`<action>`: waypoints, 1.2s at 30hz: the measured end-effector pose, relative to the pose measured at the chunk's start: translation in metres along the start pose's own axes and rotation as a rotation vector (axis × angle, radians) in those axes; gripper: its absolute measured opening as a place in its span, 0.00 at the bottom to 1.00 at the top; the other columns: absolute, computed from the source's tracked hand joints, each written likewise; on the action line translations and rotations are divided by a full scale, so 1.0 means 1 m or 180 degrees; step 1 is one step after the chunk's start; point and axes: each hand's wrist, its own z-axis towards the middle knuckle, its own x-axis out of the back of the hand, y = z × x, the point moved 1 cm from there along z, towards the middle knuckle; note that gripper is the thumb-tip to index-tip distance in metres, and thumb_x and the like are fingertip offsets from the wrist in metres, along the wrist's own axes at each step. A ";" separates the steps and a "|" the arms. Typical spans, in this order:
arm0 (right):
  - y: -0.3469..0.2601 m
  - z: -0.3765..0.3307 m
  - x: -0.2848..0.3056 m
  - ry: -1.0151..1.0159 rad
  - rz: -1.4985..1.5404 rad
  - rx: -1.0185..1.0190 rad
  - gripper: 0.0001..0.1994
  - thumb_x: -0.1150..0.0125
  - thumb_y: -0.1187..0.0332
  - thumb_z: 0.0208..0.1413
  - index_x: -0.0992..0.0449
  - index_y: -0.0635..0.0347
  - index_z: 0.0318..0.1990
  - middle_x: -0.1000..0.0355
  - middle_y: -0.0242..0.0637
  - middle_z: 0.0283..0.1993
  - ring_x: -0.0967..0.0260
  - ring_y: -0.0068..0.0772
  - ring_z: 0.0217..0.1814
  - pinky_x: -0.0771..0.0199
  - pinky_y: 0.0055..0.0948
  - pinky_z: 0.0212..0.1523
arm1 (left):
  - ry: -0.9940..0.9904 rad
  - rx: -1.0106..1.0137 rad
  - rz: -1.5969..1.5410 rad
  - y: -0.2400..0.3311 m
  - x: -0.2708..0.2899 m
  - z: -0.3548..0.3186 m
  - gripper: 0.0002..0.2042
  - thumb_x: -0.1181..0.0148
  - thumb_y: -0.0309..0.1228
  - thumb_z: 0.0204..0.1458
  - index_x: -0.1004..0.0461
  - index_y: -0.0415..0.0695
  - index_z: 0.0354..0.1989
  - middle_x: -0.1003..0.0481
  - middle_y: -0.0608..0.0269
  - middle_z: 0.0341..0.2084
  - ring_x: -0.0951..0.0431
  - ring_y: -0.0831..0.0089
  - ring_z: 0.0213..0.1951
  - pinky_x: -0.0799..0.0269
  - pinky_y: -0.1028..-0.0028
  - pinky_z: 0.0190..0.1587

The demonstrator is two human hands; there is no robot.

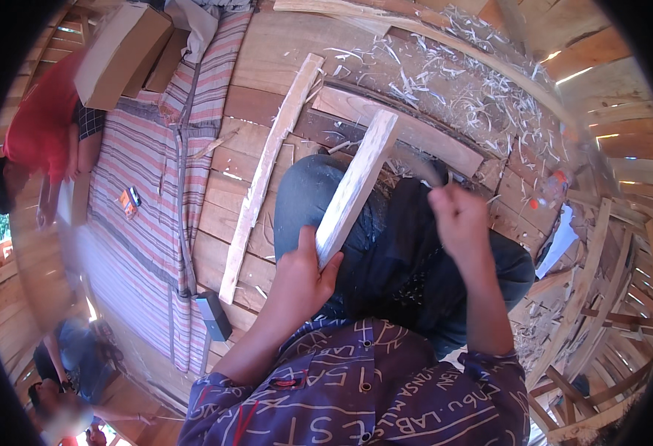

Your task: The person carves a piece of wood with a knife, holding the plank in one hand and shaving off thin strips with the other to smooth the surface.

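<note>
Clasping wooden bar (357, 186): left hand (304, 273). Right hand (460, 218) curled round thin tool (435, 173), blurred, partly hidden.

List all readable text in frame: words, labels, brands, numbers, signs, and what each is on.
Purple shirt: pale letters and digits, legible in places; wording withheld.
Orange-and-white item: any print too small to read.
Dark box: same, unreadable.
Wooden strip in the left hand: none visible.
</note>
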 end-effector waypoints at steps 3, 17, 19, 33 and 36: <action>-0.027 -0.034 -0.038 -0.0608 -0.0188 0.0493 0.26 0.35 0.48 0.52 0.34 0.60 0.17 0.35 0.41 0.13 0.33 0.46 0.16 0.35 0.37 0.18 | -0.0031 -0.0069 0.0009 0.001 -0.001 0.001 0.22 0.40 0.29 0.53 0.39 0.33 0.52 0.25 0.33 0.26 0.24 0.35 0.32 0.28 0.51 0.33; -0.003 0.027 -0.045 -0.0161 -0.1244 0.0631 0.30 0.44 0.38 0.53 0.28 0.60 0.20 0.28 0.45 0.21 0.27 0.47 0.23 0.27 0.42 0.25 | 0.0177 0.0055 0.0240 0.002 -0.011 0.000 0.18 0.40 0.29 0.53 0.40 0.35 0.45 0.27 0.31 0.21 0.26 0.33 0.27 0.30 0.47 0.27; 0.026 0.077 -0.001 0.0664 -0.0947 -0.0688 0.34 0.53 0.36 0.58 0.22 0.64 0.25 0.27 0.55 0.25 0.26 0.57 0.33 0.29 0.48 0.40 | 0.0187 -0.0129 0.0333 0.002 -0.013 -0.007 0.17 0.40 0.30 0.53 0.41 0.36 0.41 0.28 0.31 0.20 0.26 0.33 0.27 0.30 0.47 0.27; -0.034 -0.022 -0.051 -0.0412 -0.0627 0.0834 0.27 0.36 0.44 0.50 0.33 0.57 0.15 0.35 0.38 0.12 0.31 0.44 0.16 0.33 0.38 0.18 | 0.0297 -0.0370 0.0515 0.000 -0.015 -0.006 0.17 0.41 0.29 0.54 0.42 0.36 0.43 0.28 0.34 0.18 0.26 0.35 0.24 0.32 0.46 0.24; -0.019 -0.005 -0.057 -0.0094 -0.0790 0.1423 0.26 0.35 0.44 0.49 0.32 0.55 0.15 0.34 0.36 0.12 0.31 0.40 0.16 0.33 0.37 0.17 | 0.0281 -0.0206 0.0593 0.004 -0.015 -0.005 0.17 0.41 0.29 0.54 0.42 0.36 0.45 0.28 0.34 0.18 0.26 0.36 0.24 0.32 0.46 0.24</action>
